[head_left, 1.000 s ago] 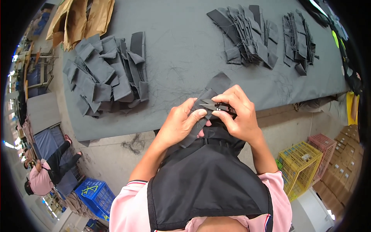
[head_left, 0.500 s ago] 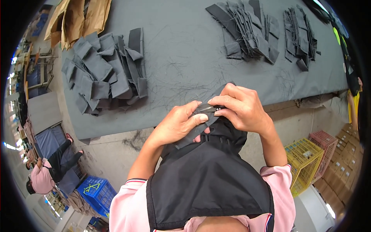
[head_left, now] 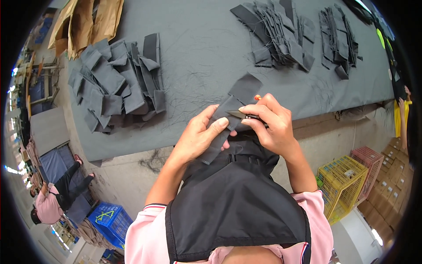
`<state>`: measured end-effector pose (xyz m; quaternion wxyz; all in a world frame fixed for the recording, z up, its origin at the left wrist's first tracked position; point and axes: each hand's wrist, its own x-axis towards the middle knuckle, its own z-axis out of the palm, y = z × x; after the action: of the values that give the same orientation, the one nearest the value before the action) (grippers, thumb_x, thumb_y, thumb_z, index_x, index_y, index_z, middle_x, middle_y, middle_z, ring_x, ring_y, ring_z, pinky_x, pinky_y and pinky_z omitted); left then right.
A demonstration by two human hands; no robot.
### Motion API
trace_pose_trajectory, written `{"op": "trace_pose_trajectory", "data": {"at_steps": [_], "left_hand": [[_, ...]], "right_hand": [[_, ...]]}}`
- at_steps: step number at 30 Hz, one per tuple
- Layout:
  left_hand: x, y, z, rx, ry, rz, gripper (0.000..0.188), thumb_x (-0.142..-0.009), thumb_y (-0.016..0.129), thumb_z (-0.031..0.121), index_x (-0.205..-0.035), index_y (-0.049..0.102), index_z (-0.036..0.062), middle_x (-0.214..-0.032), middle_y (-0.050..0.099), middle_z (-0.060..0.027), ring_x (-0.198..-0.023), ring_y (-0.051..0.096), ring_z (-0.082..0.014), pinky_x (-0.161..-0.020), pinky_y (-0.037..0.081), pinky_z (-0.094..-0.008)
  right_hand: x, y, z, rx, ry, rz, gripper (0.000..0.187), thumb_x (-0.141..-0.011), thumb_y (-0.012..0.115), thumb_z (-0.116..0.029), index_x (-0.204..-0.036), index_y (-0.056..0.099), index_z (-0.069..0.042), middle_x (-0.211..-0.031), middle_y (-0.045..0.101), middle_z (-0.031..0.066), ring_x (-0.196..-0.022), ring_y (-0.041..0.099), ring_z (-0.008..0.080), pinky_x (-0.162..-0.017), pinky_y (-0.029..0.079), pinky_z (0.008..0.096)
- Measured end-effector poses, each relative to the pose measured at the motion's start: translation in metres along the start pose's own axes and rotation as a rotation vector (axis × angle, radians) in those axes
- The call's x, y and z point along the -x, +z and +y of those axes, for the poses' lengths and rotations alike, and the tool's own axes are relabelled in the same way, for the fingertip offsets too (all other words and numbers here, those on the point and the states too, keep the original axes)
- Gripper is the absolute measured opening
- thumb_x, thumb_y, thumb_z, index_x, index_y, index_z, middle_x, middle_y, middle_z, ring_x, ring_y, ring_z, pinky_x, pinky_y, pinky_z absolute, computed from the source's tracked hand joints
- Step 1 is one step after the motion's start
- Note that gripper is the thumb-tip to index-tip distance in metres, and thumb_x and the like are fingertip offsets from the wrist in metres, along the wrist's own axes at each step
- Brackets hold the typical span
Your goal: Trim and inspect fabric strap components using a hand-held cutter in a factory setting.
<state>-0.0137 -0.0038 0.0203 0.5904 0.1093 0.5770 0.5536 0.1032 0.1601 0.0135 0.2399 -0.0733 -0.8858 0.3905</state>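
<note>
My left hand (head_left: 198,135) pinches a dark grey fabric strip (head_left: 246,88) between thumb and fingers, just off the table's near edge. The strip runs diagonally, with its far end over the table and its near end hanging by my apron. In my right hand (head_left: 273,125) is a pair of thread snips (head_left: 237,114), fingers closed round it. Its pointed blades lie over the middle of the strip, close to my left thumb. An orange tip (head_left: 257,97) sticks out beside my right index finger.
On the grey-covered table (head_left: 189,66), a heap of grey fabric pieces (head_left: 114,83) lies left. Bundles of similar strips (head_left: 281,37) lie far right, near loose threads. Brown paper (head_left: 88,24) sits far left. Crates stand on the floor: blue (head_left: 110,222), yellow (head_left: 343,180). Other people are at both sides.
The fabric strip now lies flatter and more spread out, its far end exposed. My right hand has drawn slightly down and off it, and the snips' blades show more.
</note>
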Motion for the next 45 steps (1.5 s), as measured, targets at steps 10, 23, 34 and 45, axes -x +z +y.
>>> {"op": "trace_pose_trajectory", "data": {"at_steps": [10,23,34,45], "left_hand": [[-0.006,0.001,-0.001,0.286,0.047,0.125,0.039,-0.092,0.056,0.025,-0.122,0.045,0.0033,-0.1,0.063,-0.0131,-0.072,0.063,-0.0145,-0.064,0.053,-0.0267],[0.0,-0.001,-0.009,0.345,0.155,0.016,0.032,-0.094,0.053,0.023,-0.117,0.043,0.0035,-0.103,0.062,-0.0187,-0.075,0.066,-0.0211,-0.067,0.056,-0.0327],[0.001,0.005,-0.005,0.387,0.145,0.005,0.033,-0.094,0.053,0.023,-0.118,0.042,0.0037,-0.1,0.062,-0.0176,-0.073,0.065,-0.0208,-0.065,0.056,-0.0323],[0.0,0.007,-0.005,0.38,0.152,-0.015,0.032,-0.094,0.052,0.022,-0.118,0.042,0.0027,-0.099,0.061,-0.0183,-0.073,0.065,-0.0223,-0.065,0.055,-0.0343]], "right_hand": [[0.017,0.002,-0.021,0.03,0.084,0.052,0.025,-0.065,0.073,-0.005,-0.09,0.066,-0.005,-0.07,0.051,0.0051,-0.053,0.051,0.0198,-0.049,0.042,0.0311],[0.014,-0.003,-0.017,-0.149,0.385,0.251,0.027,-0.068,0.073,-0.002,-0.094,0.066,-0.004,-0.078,0.054,0.0047,-0.06,0.051,0.0169,-0.054,0.042,0.027],[-0.003,-0.002,-0.008,0.346,-0.052,0.227,0.035,-0.064,0.073,-0.005,-0.096,0.062,-0.006,-0.077,0.053,0.0039,-0.058,0.052,0.0191,-0.051,0.041,0.0303],[0.0,0.007,-0.009,0.31,-0.021,0.254,0.035,-0.063,0.073,-0.005,-0.096,0.061,-0.006,-0.074,0.052,0.0046,-0.058,0.054,0.021,-0.051,0.043,0.0309]]}}
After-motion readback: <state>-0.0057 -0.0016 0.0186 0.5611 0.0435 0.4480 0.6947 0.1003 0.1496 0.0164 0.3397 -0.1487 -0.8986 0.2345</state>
